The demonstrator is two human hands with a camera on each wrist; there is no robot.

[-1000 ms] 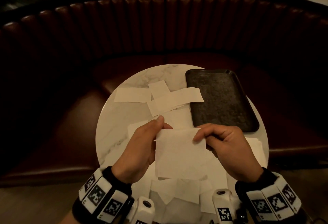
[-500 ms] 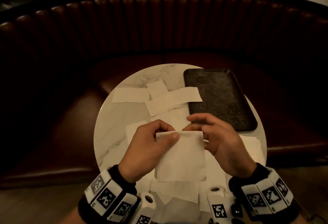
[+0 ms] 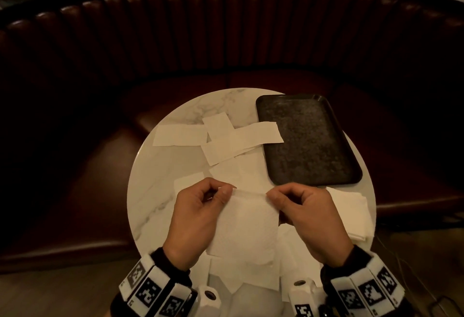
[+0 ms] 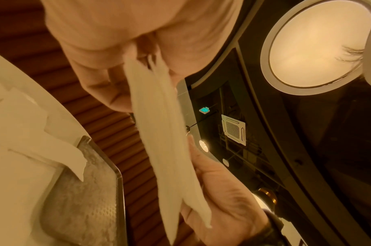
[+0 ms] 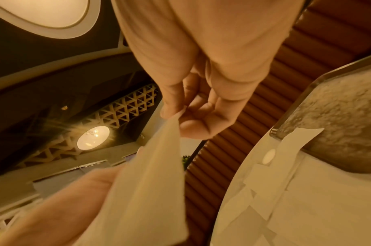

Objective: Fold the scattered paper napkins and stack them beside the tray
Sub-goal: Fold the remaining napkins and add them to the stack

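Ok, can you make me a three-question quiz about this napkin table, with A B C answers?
1. Where is the tray?
A. on the table's far right part
B. on the sofa
C. on the floor

2. What colour is the tray?
A. white
B. dark
C. bright red

3. What is happening to the napkin in the middle?
A. it lies flat inside the tray
B. it is crumpled into a ball
C. both hands pinch its top edge

Answers:
1 A: the tray sits on the round top, right of the napkins lying across its far part.
2 B: it looks nearly black against the pale marble.
3 C: the left hand and right hand each pinch a top corner, holding it up.
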